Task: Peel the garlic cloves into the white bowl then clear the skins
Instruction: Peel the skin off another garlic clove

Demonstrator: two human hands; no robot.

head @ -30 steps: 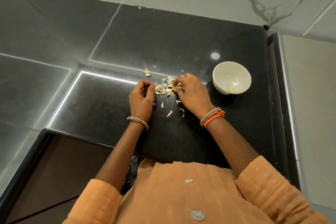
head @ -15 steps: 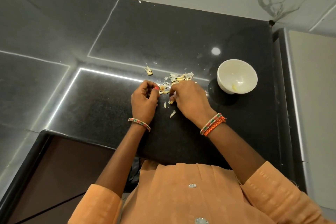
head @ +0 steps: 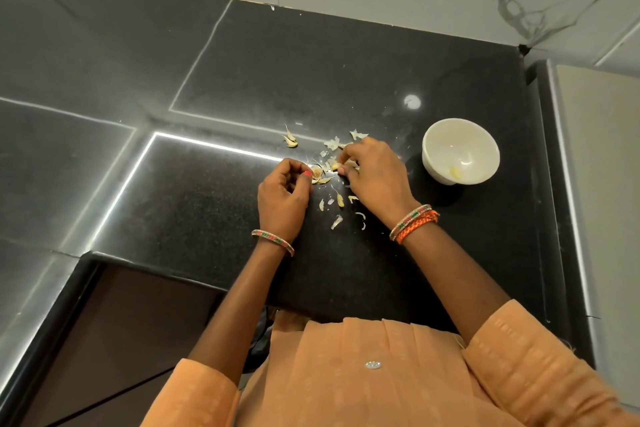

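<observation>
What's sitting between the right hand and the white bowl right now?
Nothing: in the head view only bare black counter separates the right hand from the white bowl.

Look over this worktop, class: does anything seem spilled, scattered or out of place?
Papery garlic skins lie scattered on the black counter between the hands, and one garlic piece sits apart to the left. The white bowl stands upright, holding one peeled clove.

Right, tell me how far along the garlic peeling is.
Done: one peeled clove lies in the white bowl. In hand: the right hand picks at a clove among the pile of skins; the left hand sits curled beside it, contents unclear. Left: remaining cloves, and the loose skins scattered on the black counter.
</observation>
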